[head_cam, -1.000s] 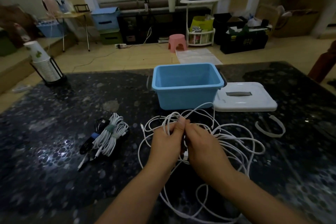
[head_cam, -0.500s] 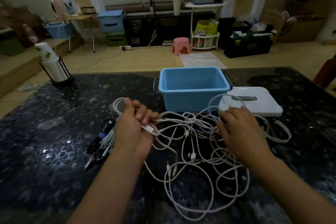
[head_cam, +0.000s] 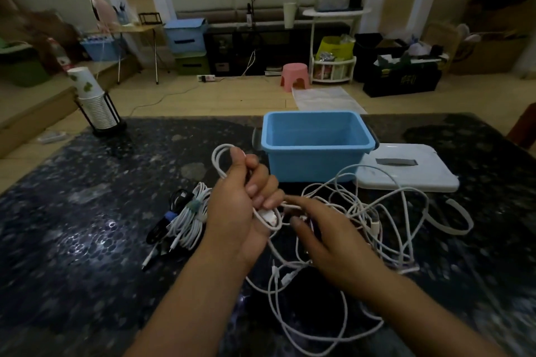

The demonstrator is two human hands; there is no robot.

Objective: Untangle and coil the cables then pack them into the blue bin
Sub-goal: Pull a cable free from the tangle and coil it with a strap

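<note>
White cables (head_cam: 374, 220) lie in a loose tangle across the middle of the dark speckled stone worktop (head_cam: 72, 226), their loops running down toward the lower centre of the frame, where several strands pass under the forearms and cannot be followed. The left hand (head_cam: 240, 209), at centre, has its fingers curled round a loop of white cable that arches above its knuckles; a small white plug shows under its fingertips. The right hand (head_cam: 327, 238), just right of it, reaches into the tangle with its forefinger stretched toward the left hand; motion blur hides whether it pinches any strand. The blue rectangular plastic bin (head_cam: 316, 145) stands open just above the hands, apart from the cables, with a flat white lid (head_cam: 406, 171) beside it on the right. Left of the left hand lies a tied bundle of white and black cables (head_cam: 185, 217), partly covered by the wrist. A stack of paper cups (head_cam: 92, 101) in a black wire holder stands at upper left.
</note>
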